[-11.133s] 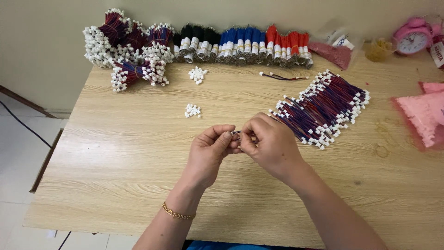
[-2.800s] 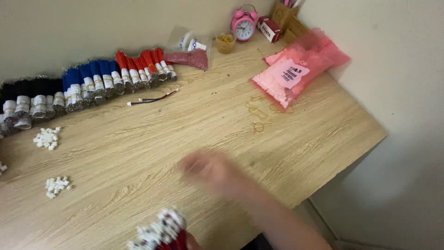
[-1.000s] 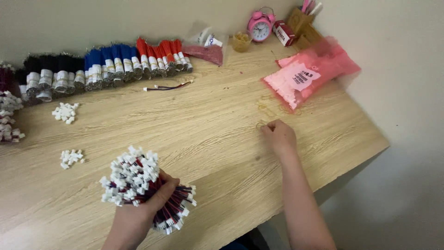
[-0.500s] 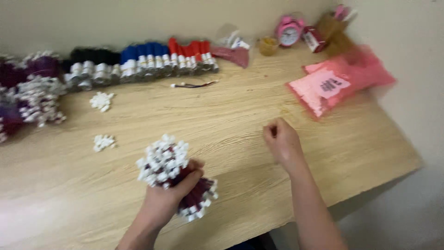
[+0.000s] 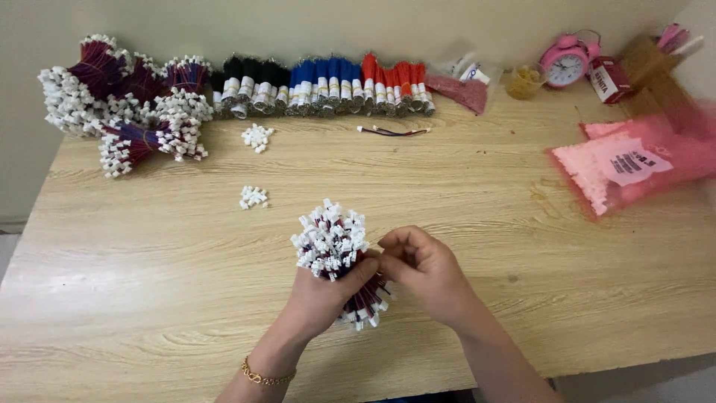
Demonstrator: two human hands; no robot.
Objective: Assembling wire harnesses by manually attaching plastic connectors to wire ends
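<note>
- Wood-grain tabletop (image 5: pixel 149 298) in the head view: the left hand (image 5: pixel 322 292) is clamped around a bundle of red-and-blue wires with white plastic connectors (image 5: pixel 332 242), upright above the table's near middle.
- The right hand (image 5: pixel 423 269) pinches fingers together at the bundle's side.
- Judgement: the bundle is being gathered or tidied; the next move calls for a steady left grip.
- Loose white connectors (image 5: pixel 253 197) lie beyond.

Wire bundle (image 5: pixel 339 257) red-blue, white plugs; clock (image 5: pixel 564 63) pink.

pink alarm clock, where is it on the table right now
The pink alarm clock stands at the table's far right edge by the wall, between a small yellow cup and a red box.
</note>
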